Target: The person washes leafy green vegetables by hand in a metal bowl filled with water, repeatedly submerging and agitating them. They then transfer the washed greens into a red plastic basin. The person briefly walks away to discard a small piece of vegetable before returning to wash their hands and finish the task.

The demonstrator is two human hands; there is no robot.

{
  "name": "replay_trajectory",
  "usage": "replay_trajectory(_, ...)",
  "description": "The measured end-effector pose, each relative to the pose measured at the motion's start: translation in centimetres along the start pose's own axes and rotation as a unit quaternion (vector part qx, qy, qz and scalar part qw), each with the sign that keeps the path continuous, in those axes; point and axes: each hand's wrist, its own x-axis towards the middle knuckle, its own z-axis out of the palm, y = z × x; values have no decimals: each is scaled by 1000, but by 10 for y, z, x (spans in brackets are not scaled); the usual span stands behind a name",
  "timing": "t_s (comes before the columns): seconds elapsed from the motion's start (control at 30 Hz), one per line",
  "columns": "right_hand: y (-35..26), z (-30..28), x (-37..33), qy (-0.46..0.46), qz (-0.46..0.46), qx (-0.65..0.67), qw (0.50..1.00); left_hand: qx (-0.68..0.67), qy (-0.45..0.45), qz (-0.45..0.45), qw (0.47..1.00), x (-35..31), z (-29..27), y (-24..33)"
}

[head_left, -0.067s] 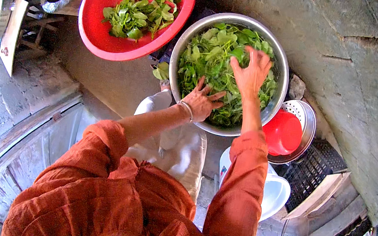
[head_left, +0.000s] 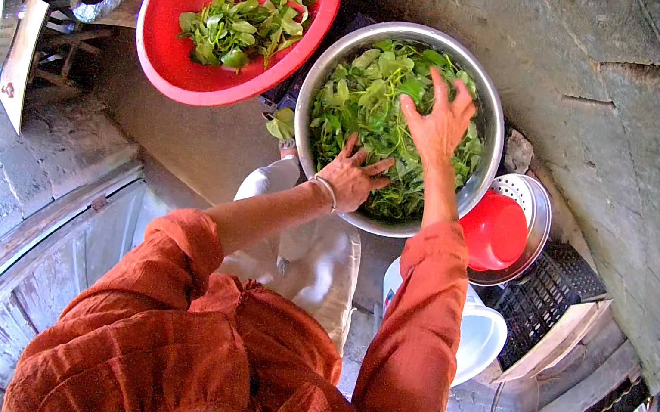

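Observation:
A large round metal basin (head_left: 303, 136) in front of me is full of green leafy vegetables (head_left: 370, 95). My left hand (head_left: 354, 180), with a bracelet at the wrist, rests on the leaves at the near left side, fingers spread. Over the right part of the basin is my right hand (head_left: 441, 124), its fingers apart above the leaves and nothing visible in its grasp. To the left stands a wide red plastic basin (head_left: 164, 39) with a smaller heap of leaves (head_left: 241, 30) in it.
A red plastic bowl (head_left: 496, 231) sits in a perforated metal colander (head_left: 537, 208) right of the metal basin. Nearer me are a white bucket (head_left: 482, 341) and a black crate (head_left: 544, 294). A concrete wall (head_left: 595, 84) rises at the right. One leaf (head_left: 281, 124) lies between the basins.
My right hand has shifted very slightly, its fingers a little more spread and raised over the leaves. My left hand stays in the same place.

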Motion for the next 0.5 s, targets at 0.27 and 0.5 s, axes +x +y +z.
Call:
replay_trajectory(0.27, 14, -9, -1, -189, 61, 133, 971, -8, 6, -4, 1000, -1, 1, 0)
replay_trajectory(0.5, 2, -5, 21, -203, 180, -12, 962, -12, 5, -6, 1000, -1, 2, -1)
